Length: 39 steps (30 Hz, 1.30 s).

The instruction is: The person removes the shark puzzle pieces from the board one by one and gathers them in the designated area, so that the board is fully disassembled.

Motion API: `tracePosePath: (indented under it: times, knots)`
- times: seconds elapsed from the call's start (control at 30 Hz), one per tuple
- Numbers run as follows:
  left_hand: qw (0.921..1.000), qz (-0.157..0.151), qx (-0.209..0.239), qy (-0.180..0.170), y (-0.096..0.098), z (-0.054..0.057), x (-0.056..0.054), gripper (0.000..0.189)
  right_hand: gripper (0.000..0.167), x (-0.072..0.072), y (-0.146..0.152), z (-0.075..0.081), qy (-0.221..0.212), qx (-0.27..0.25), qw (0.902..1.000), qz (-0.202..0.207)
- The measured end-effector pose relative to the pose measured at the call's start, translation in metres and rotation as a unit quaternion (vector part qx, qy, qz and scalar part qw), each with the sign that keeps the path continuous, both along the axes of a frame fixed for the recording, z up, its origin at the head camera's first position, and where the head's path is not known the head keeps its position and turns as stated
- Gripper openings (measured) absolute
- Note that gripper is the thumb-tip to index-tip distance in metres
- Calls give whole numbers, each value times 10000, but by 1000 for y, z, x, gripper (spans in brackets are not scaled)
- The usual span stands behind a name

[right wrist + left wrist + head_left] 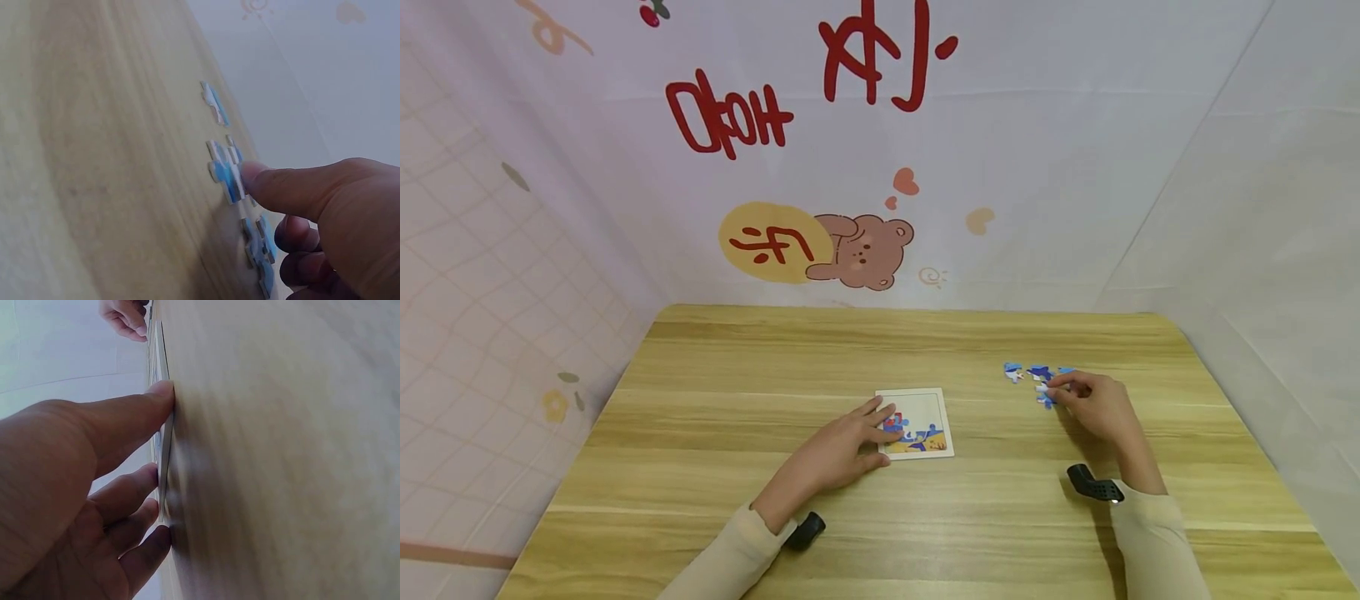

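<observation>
A square puzzle board [951, 446] with a pale border lies mid-table, with blue, yellow and red pieces along its lower and left parts. My left hand [842, 446] rests on its left side, fingers spread; in the left wrist view the thumb [140, 412] touches the board's edge [165, 440]. Off to the right, my right hand [1093, 404] pinches a blue and white puzzle piece [1044, 398] among loose ones. The right wrist view shows the thumb [290, 187] against this puzzle piece [227, 178]; the index fingertip is hidden there.
Other loose puzzle pieces lie close by: a blue and white piece [1012, 372] at the left and a dark blue piece [1039, 372] beside it. The wooden table [760, 350] meets a printed cloth wall [1045, 275] at its far edge.
</observation>
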State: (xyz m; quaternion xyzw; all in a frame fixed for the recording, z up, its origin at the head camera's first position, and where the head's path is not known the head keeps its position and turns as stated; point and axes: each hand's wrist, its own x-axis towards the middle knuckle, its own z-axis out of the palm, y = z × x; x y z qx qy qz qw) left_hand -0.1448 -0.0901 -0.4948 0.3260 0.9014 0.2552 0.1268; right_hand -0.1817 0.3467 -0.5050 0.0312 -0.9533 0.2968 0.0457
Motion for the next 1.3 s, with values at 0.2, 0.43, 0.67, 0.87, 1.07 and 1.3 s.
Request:
tracePosePath:
  times: [0.2, 0.43, 0.67, 0.87, 1.07, 1.3]
  knots:
    - [10000, -1, -23, 17, 0, 2, 1, 45, 25, 1, 2, 9, 28, -223, 9994, -245]
    - [9999, -36, -76, 71, -1, 3, 2, 45, 27, 0, -6, 14, 266, -287, 9988, -285]
    - [9996, 41, -218, 152, 0, 2, 1, 44, 24, -1, -29, 18, 464, -534, 9974, 97]
    - [9992, 14, -208, 334, 0, -3, 1, 44, 18, -4, -54, 17, 524, -718, 9949, 485]
    - [9996, 60, -75, 276, 0, -3, -2, 44, 15, -2, -82, 16, 616, -757, 9918, 823]
    - [9997, -44, 189, 143, 0, -2, -3, 42, 14, 2, -117, 11, 482, -754, 9886, 1207]
